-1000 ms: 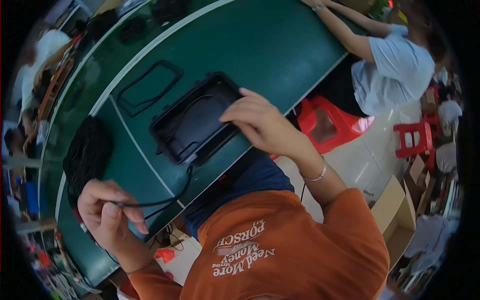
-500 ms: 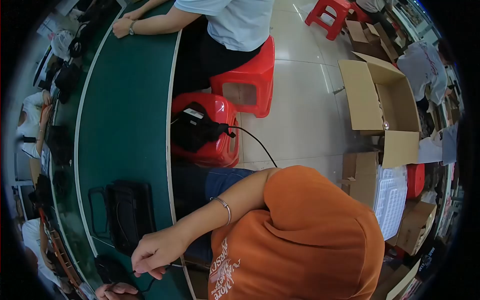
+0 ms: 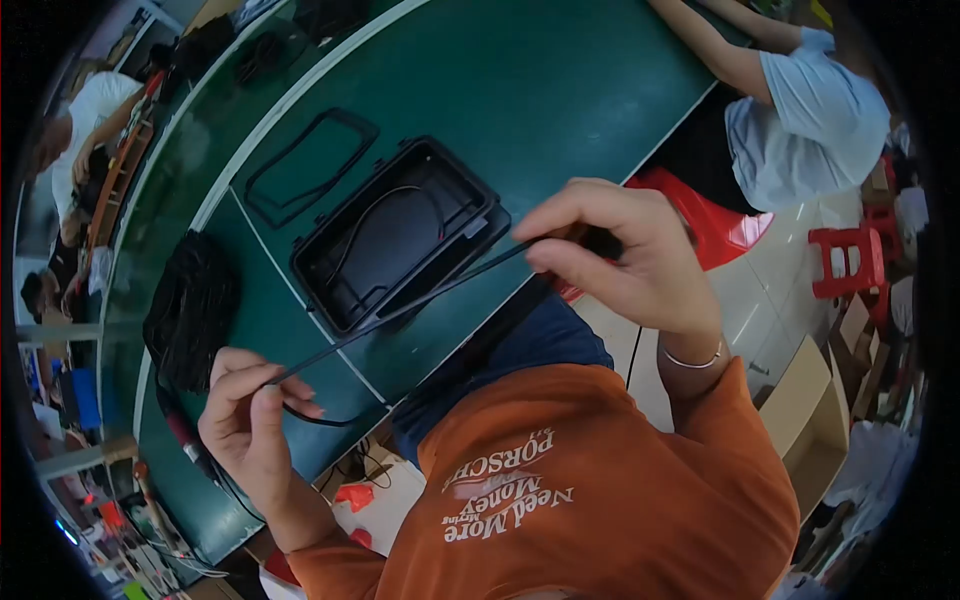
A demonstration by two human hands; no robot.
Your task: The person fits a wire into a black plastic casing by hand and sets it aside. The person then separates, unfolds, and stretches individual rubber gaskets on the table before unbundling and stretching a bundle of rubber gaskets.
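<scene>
A black cable [image 3: 400,310] is stretched between my two hands, across the near side of an open black case. My left hand [image 3: 250,415] pinches it at the lower left, and a short length hangs past the fingers. Near the table's edge, my right hand [image 3: 620,255] pinches the cable between thumb and fingers. The black case [image 3: 395,240] lies on the green table with a thin wire inside. Beyond it rests a black rectangular frame [image 3: 312,165]. A bundle of black cable [image 3: 190,310] lies left of the case.
The green table [image 3: 480,90] curves across the view. A co-worker [image 3: 810,120] sits at the upper right, another person [image 3: 95,110] at the far left. Red stools [image 3: 848,262] and an open cardboard box [image 3: 805,425] stand on the floor at the right.
The view swung to the right and back. My right hand has left the case's edge and now grips the cable, which is drawn out in a straight line between both hands.
</scene>
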